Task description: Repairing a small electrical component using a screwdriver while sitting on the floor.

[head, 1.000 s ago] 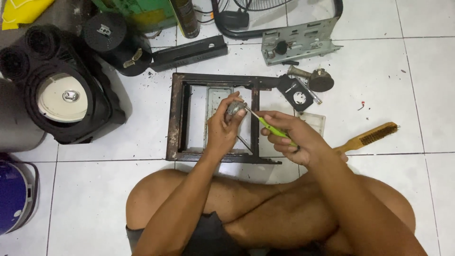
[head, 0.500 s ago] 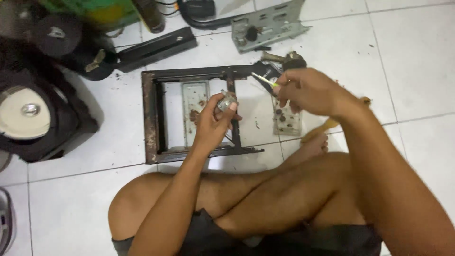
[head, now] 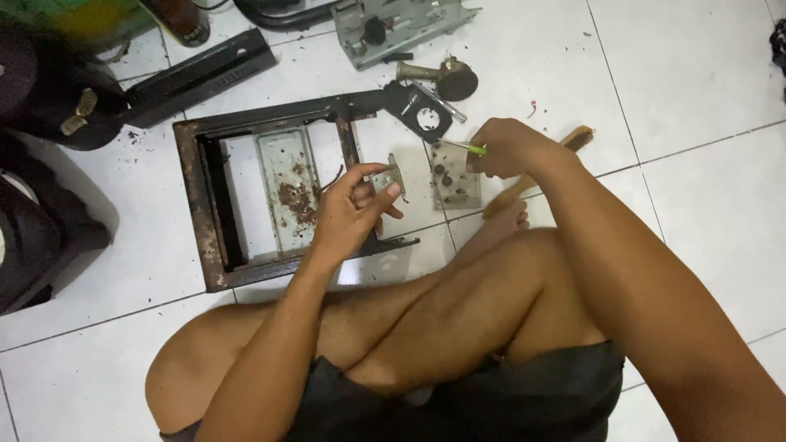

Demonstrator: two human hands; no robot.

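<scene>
I sit cross-legged on a white tiled floor. My left hand (head: 354, 214) holds a small grey metal bracket (head: 385, 178) above the right side of a rusty rectangular metal frame (head: 196, 196). My right hand (head: 509, 148) grips a green-handled screwdriver (head: 465, 147), its tip pointing left over a small clear tray (head: 454, 178) that holds a few dark screws. A rusty metal plate (head: 288, 193) lies inside the frame.
A black bracket with a round hole (head: 420, 110) lies beyond the tray. A wooden-handled brush (head: 573, 141) lies behind my right hand. A grey metal mechanism (head: 393, 24), a black bar (head: 201, 78) and dark speaker housings (head: 41, 213) lie around the frame. Rust crumbs dot the tiles.
My right hand has moved the screwdriver away from the bracket, out to the right over the small tray. My left hand stays over the frame with the bracket. The view has shifted.
</scene>
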